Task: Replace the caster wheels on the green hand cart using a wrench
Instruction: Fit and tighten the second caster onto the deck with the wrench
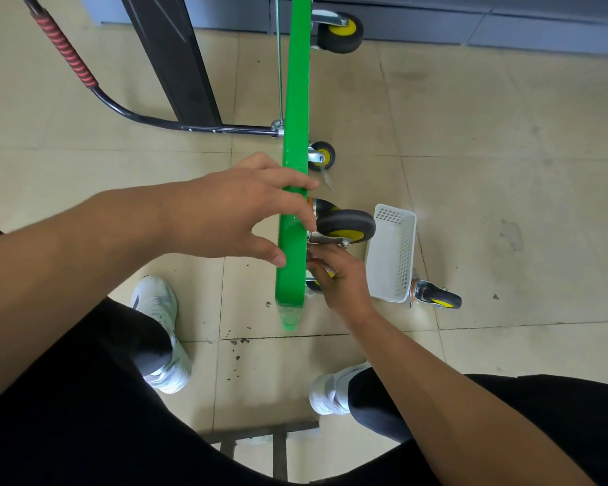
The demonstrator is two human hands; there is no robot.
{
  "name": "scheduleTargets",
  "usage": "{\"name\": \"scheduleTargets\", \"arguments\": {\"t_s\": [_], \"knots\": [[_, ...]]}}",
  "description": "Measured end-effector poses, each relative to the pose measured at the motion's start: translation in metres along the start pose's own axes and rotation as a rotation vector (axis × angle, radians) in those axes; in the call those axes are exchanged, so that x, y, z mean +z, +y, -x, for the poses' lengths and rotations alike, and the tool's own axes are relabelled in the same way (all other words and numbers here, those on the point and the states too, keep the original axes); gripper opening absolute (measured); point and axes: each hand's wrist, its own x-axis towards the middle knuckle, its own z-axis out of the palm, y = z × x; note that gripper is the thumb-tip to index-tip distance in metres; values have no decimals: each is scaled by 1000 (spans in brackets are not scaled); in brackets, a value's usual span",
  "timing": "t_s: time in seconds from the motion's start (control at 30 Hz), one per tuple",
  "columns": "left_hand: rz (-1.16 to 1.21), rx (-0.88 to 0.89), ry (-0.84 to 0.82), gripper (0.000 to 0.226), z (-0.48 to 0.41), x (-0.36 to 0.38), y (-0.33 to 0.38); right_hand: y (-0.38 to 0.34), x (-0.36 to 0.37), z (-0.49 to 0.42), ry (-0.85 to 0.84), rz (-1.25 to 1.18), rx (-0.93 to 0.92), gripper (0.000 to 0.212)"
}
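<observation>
Green hand cart [296, 100] gripped by left hand [232, 212], right hand [341, 280] beside caster wheel [346, 223], its grasp unclear

Glossy green plastic cart deck [293, 240], matt black rubber wheel [345, 222], white perforated plastic basket [394, 254], dull beige floor tiles [506, 170]

The floor [506, 142] is pale beige tile with a slight sheen. The light on it is soft and even, and the shadows are faint. Thin dark grout lines [523, 325] cross it. Grey smudges [511, 235] mark the tiles at right, and dark crumbs [237, 342] lie scattered along a joint near the lower middle. Along the top runs a grey-blue wall base [471, 19], split into panels by seams. A black slab-like post [169, 57] slants down from the top left and meets the floor. At the bottom edge a dull grey metal frame [260, 436] with two uprights stands on the tile, partly hidden.
</observation>
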Motion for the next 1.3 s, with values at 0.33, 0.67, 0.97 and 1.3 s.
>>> {"name": "scheduleTargets", "arguments": {"t_s": [0.33,0.67,0.97,1.3], "knots": [[16,2,-4,51,-1,-1,2,-13,0,17,-30,-10,97,29],[10,2,-15,50,-1,-1,3,-54,-15,26,-114,-283,536,7],[16,-5,-23,50,1,0,2,-78,-32,50,-244,-283,699,7],[6,-5,-30,49,0,0,1,-134,-55,49,-288,-586,968,10]]}}
